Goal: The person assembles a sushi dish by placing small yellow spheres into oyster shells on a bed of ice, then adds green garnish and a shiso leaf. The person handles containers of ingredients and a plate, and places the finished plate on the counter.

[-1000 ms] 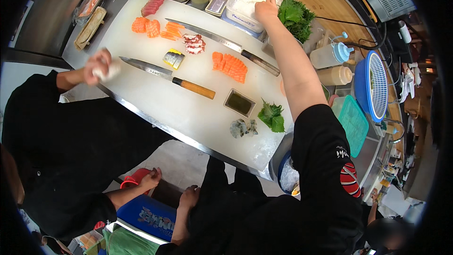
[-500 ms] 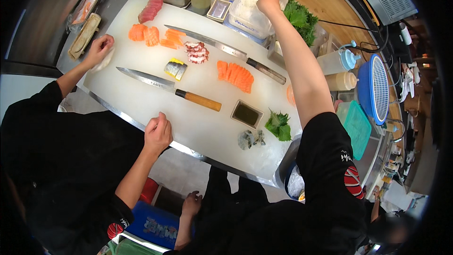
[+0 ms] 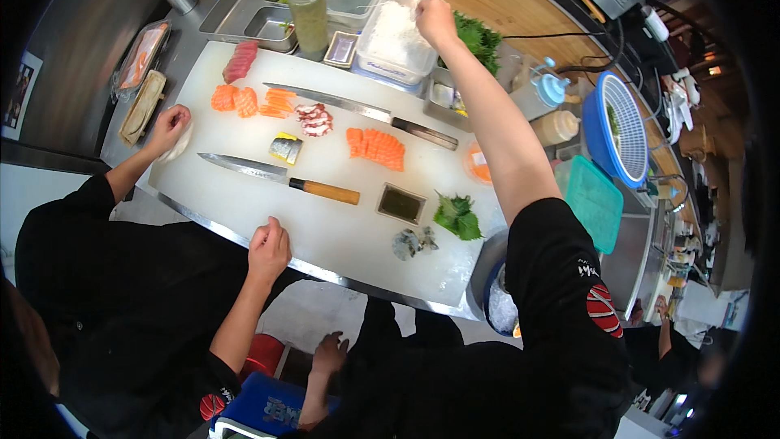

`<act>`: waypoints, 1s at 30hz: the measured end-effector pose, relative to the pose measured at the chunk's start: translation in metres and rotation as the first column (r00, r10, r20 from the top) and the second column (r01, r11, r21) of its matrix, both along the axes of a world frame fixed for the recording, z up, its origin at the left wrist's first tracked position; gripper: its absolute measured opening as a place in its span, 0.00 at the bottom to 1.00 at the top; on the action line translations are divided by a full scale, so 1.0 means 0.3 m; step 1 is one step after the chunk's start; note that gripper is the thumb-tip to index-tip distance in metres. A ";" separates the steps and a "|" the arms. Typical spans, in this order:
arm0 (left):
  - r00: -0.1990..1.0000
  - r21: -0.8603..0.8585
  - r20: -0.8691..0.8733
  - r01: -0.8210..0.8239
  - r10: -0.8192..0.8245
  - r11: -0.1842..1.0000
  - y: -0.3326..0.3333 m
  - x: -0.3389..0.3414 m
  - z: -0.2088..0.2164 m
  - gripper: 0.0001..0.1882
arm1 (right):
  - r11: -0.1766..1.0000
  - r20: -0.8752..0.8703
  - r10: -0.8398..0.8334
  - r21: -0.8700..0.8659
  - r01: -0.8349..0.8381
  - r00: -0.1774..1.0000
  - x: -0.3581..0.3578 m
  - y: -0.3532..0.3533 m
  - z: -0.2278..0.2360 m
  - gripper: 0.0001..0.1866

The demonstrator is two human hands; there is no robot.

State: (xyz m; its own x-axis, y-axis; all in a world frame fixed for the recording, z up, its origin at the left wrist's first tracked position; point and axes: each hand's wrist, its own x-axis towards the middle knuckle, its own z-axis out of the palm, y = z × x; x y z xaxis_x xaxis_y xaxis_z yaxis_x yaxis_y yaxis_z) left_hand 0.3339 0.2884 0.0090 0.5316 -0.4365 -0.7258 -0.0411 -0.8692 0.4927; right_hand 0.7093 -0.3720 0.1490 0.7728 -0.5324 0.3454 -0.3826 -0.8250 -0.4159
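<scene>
Big white cutting board w/ steel front edge (image 3: 349, 256) is filling the station; cut items are sitting apart on it, prob. so kinds aren't mixing. Long slim steel knife w/ dark handle (image 3: 341, 103) is lying along the far half, shorter steel knife w/ pale wooden handle (image 3: 325, 190) nearer me. Both tips are pointing L, handles R, prob. for easy pick-up from my side. Clear rectangular plastic box (image 3: 396, 67) is standing just past the far edge, prob. keeping loose contents off the board.

My R hand (image 3: 437, 23) is hovering at the box's R rim, fingers bunched, seemingly pinching contents; amt. unclear. My L hand (image 3: 329, 354) is hanging below the near edge, out of the way; can't tell if it's holding anything.

Row of orange fish slices (image 3: 375, 149) is lying overlapped, prob. to stay neat. Jagged dark-green leaves (image 3: 459, 215) are lying beside small square dish of dark liquid (image 3: 400, 204), its walls containing the liquid. Smallest: fine white shreds (image 3: 394, 28), sitting heaped in the box.
</scene>
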 end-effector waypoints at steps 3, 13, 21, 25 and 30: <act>0.997 -0.117 0.059 0.057 -0.051 0.992 -0.061 0.060 0.017 0.20 | 0.999 0.155 -0.011 0.054 0.003 0.988 -0.062 0.025 0.045 0.07; 0.997 -0.511 -0.067 0.001 -0.040 0.859 -0.443 0.127 0.385 0.15 | 0.854 -0.101 0.047 0.520 0.012 0.994 -1.233 0.544 0.773 0.14; 0.969 -0.760 0.042 0.188 -0.242 0.622 -0.926 -0.242 0.431 0.30 | 0.827 -0.168 0.007 0.555 0.088 0.986 -1.949 0.745 0.314 0.08; 0.931 -0.716 0.338 0.347 -0.135 0.605 -0.990 -0.367 0.351 0.32 | 0.974 -0.226 0.091 0.222 -0.040 0.970 -2.048 0.800 0.020 0.11; 0.863 -0.679 0.506 0.394 0.005 0.619 -1.024 -0.412 0.339 0.24 | 0.986 -0.152 0.033 0.168 -0.007 0.988 -2.067 0.844 0.026 0.09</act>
